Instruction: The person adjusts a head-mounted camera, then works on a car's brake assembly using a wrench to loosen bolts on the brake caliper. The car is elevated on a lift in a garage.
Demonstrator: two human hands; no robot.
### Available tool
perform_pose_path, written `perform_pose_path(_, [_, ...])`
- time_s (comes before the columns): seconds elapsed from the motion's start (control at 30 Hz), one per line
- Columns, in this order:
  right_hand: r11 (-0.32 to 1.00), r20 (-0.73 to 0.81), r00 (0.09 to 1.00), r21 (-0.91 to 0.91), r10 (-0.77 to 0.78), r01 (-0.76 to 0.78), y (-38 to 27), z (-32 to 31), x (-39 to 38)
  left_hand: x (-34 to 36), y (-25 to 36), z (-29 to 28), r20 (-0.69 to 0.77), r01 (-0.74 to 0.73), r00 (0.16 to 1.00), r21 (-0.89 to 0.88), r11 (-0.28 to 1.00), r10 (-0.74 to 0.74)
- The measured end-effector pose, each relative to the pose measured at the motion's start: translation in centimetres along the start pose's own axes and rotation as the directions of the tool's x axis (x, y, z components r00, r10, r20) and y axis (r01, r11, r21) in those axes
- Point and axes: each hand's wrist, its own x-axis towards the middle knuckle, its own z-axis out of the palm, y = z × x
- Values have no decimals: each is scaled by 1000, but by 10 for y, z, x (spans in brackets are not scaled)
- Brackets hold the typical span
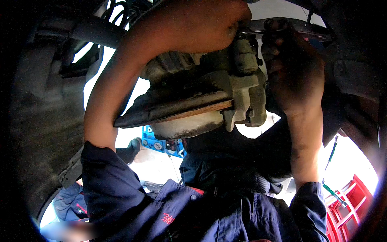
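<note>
A brake caliper and a worn brake disc with a rusty edge hang in front of me, under a vehicle's wheel arch. My left hand reaches over the top of this assembly from the left; its fingers are turned away and hidden. To the right of the caliper, my right hand is raised with its fingers curled round a long metal bar. Shadow hides whether that bar is a tool or a car part. Just below the gap between both hands sits a cylindrical caliper part.
Dark wheel-arch lining closes in on the left. Below the disc, a blue tool case lies in the background. A red frame stands at lower right, beside a green cord. Another person's dark sleeve shows at lower left.
</note>
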Motion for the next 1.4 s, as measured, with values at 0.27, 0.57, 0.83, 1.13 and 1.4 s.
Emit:
perform_pose_path(0.27, [-129, 543, 770, -836, -335, 534, 8, 30, 0, -10, 4, -2, -26, -118, 992, 123, 985, 122])
perform_pose_path(0.57, [911, -90, 953, -332, -290, 246, 7, 12, 2, 1, -20, 17, -220, -240, 940, 112, 964, 259])
perform_pose_path(0.83, [999, -202, 979, 5, 38, -38, 7, 3, 4, 3, -3, 2, 17, -24, 1000, -19, 1000, 24])
perform_pose_path(1.13, [996, -227, 974, 85, 18, 1, 9, 2, 5, 2, 7, -8, 116, 31, 993, 36, 999, -35])
perform_pose_path(1.4, [997, -281, 956, -11, -80, 80, 9, 9, 6, -7, 1, 6, -86, -103, 990, 66, 993, 108])
